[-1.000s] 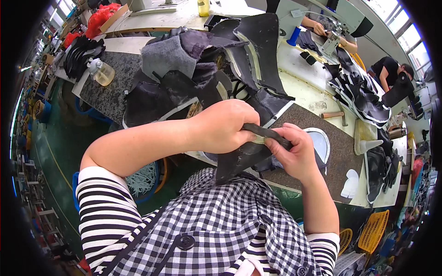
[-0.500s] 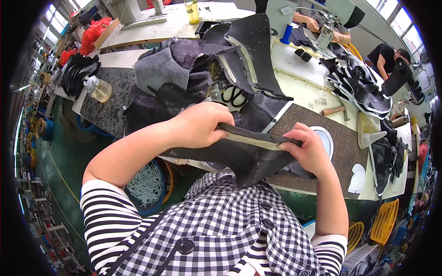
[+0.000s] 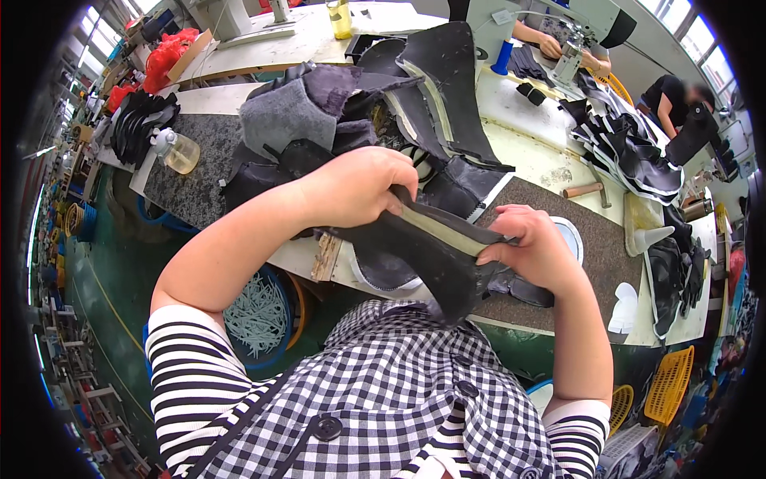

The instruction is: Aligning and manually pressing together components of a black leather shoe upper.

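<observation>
Between my hands hangs a black leather piece (image 3: 435,271), shaped like a boot upper, with a pale tape strip (image 3: 443,230) along its folded upper edge. My left hand (image 3: 369,188) pinches one end of that edge, its fingers curled over the leather. At the other end my right hand (image 3: 533,246) grips with thumb and fingers. The strip slopes down toward the right. Beyond my hands lie more black leather pieces (image 3: 447,88) with pale strips and a grey fleece-lined piece (image 3: 289,120). Scissors (image 3: 416,162) are partly hidden behind my left hand.
A hammer (image 3: 586,190) and a round white-rimmed dish (image 3: 568,237) sit on the right of the bench. At left stands a clear bottle (image 3: 177,153). Below the bench edge is a tub of pale strips (image 3: 257,315). A co-worker's hands (image 3: 550,46) are at a sewing machine beyond.
My left hand has risen with its end of the leather piece, so the taped edge slants more steeply. The lower part of the piece has swung, and both hands keep their grip.
</observation>
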Demonstrator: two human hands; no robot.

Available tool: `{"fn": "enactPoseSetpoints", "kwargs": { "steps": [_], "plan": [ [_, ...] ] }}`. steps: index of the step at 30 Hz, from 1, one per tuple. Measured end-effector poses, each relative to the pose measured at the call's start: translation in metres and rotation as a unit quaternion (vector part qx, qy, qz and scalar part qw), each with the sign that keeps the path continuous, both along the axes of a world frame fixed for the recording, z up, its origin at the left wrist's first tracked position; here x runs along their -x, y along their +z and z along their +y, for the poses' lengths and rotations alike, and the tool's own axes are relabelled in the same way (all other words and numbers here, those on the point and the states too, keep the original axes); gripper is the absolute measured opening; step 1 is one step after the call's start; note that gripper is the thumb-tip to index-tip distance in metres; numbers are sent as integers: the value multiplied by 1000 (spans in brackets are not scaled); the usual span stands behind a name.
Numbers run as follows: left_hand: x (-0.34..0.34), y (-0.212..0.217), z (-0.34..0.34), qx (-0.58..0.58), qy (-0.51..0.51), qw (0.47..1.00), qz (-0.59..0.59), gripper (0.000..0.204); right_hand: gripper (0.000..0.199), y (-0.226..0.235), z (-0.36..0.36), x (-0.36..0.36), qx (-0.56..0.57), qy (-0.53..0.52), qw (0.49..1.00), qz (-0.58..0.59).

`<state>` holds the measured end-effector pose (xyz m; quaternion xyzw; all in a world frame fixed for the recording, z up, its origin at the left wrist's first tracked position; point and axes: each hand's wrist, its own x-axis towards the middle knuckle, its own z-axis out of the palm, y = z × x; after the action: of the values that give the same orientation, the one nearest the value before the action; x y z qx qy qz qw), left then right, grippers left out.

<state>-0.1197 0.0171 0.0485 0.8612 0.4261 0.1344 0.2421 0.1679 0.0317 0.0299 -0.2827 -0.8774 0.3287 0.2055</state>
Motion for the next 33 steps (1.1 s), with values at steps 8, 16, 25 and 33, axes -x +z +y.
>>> {"fn": "enactPoseSetpoints", "kwargs": {
  "steps": [8, 16, 25, 33],
  "plan": [
    [-12, -11, -18, 163, 29, 982, -96, 25, 25, -40, 20, -29, 169, -69, 983, -18],
    [-29, -25, -27, 123, 52, 988, -73, 20, 34, -14, -2, -7, -3, 29, 999, -45],
    [-44, -34, -37, 35, 76, 992, -91, 17, 18, -26, -27, 24, 17, -114, 992, -44],
    [-42, -48, -31, 44, 88, 986, -137, 15, 18, -28, -24, 34, -23, -105, 992, -64]
  ]
}}
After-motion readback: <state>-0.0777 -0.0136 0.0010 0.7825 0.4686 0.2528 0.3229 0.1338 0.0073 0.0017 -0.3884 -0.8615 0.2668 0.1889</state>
